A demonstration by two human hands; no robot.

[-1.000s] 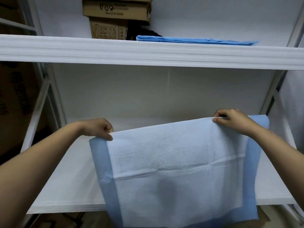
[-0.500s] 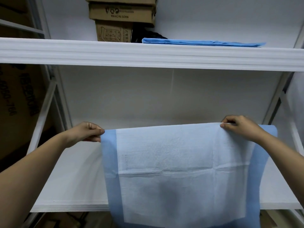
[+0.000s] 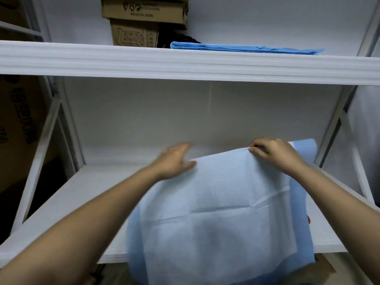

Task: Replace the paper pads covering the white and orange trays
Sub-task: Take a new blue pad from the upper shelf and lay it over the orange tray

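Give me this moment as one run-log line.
stage: laying pad on shelf | right hand: pinches top edge of blue-bordered pad | left hand: blurred, at pad's left edge, grip unclear | pad: draped over lower shelf front

A large rectangular paper pad point(image 3: 222, 212), pale white-blue in the middle with a darker blue border, fills the lower centre of the frame. It drapes over the front edge of a white shelf point(image 3: 67, 204), creased across its middle, with its top edge raised at the right.
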